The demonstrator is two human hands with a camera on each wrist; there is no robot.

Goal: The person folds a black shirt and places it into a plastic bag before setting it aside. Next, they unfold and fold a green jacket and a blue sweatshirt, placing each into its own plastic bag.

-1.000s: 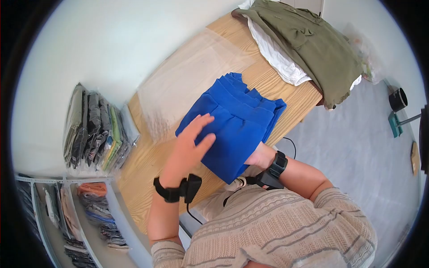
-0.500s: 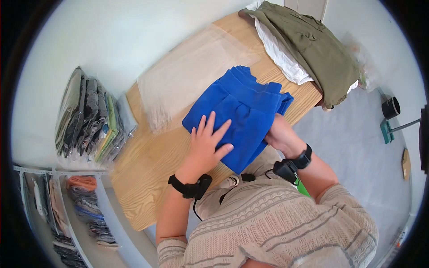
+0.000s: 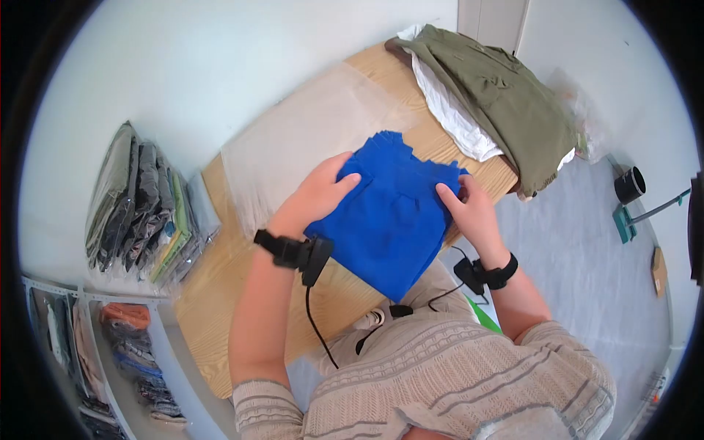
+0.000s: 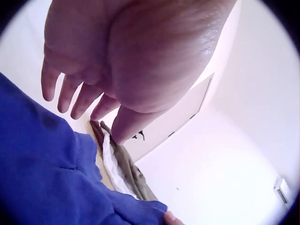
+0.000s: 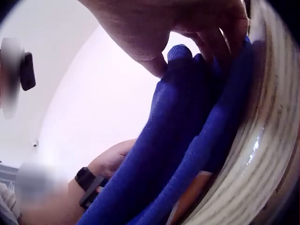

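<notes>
We've got the blue garment folded to a compact stack on the surface, at the near edge w/ one corner hanging over, so folding looks mostly done. Left grip rests slack-fingered at its far-left edge, holding nothing; right grip pinches the right-side layers. Left, we reckon: squaring the edges. The clear bag lies flat just beside, unfilled.

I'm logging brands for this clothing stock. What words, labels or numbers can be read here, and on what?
None can be read.
The blue garment shows no tag or print, and neither does the olive garment.
Anything printed on the bagged clothes is too small to read.
</notes>
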